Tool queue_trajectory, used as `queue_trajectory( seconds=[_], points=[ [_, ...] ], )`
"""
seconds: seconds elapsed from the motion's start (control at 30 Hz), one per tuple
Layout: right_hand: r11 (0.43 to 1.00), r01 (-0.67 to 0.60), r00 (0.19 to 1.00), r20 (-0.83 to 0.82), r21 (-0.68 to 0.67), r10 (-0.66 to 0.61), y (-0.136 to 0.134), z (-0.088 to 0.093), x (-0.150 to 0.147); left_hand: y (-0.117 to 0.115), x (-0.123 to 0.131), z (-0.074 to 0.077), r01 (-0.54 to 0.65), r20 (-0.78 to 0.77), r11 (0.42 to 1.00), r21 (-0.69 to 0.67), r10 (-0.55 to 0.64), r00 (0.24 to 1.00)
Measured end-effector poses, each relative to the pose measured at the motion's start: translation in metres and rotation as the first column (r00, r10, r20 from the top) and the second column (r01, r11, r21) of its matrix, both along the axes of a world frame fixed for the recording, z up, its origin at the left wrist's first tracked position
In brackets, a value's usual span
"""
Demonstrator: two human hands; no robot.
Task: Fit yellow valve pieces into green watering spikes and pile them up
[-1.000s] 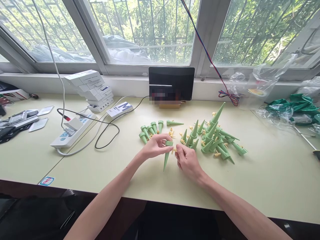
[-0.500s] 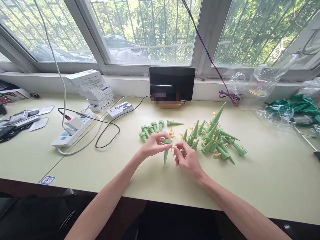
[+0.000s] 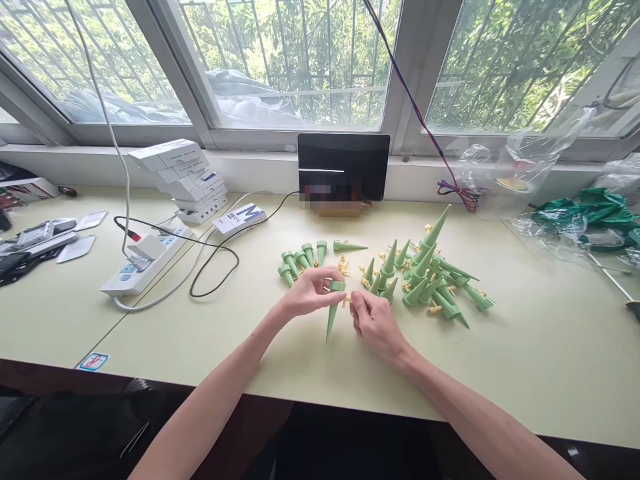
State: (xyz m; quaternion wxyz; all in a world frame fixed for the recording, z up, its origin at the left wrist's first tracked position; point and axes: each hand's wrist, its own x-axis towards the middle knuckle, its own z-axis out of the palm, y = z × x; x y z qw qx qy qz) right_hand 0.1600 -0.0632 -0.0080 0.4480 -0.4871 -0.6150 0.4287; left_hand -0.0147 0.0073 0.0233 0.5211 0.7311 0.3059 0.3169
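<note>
My left hand (image 3: 316, 292) is closed on a green plant watering spike (image 3: 332, 319), its ribbed cap up and its point down, above the table. Pinched in my right hand (image 3: 374, 312) is a small yellow valve (image 3: 347, 300), held against or close beside the spike's cap; whether it is seated there I cannot tell. Beyond my left hand lie several green spikes (image 3: 307, 253) without visible valves, and one more spike (image 3: 350, 245) on its side. Loose yellow valves (image 3: 343, 263) lie between the groups. To the right is a heap of spikes (image 3: 430, 277) with yellow valves on them.
A dark tablet (image 3: 344, 167) stands at the back by the window. On the left are a power strip (image 3: 147, 263) with cables, a small white box (image 3: 240, 220) and stacked white boxes (image 3: 180, 180). Clear plastic and green bags (image 3: 595, 220) lie at the far right.
My right hand's fingers have closed more tightly around the yellow valve. The spike in my left hand has shifted slightly downward. The things on the table lie as before.
</note>
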Motion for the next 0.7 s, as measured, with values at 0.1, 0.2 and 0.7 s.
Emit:
queue_trajectory(
  seconds=[0.1,0.2,0.7],
  points=[
    [1.0,0.008,1.0,-0.001,-0.016,-0.008,0.0003,0.0,-0.0005,-0.0006,0.0006,0.0014,0.0,0.004,1.0,0.007,0.0,1.0],
    [0.999,0.021,0.999,-0.038,-0.03,-0.022,0.0006,0.0002,-0.0013,-0.0015,0.0009,0.0033,-0.012,0.0,1.0,-0.01,0.012,1.0],
    [0.998,0.052,0.998,-0.024,0.036,-0.051,-0.0012,0.0051,-0.0005,-0.0049,0.0017,0.0074,0.009,-0.089,0.996,-0.089,-0.017,0.996]
  ],
)
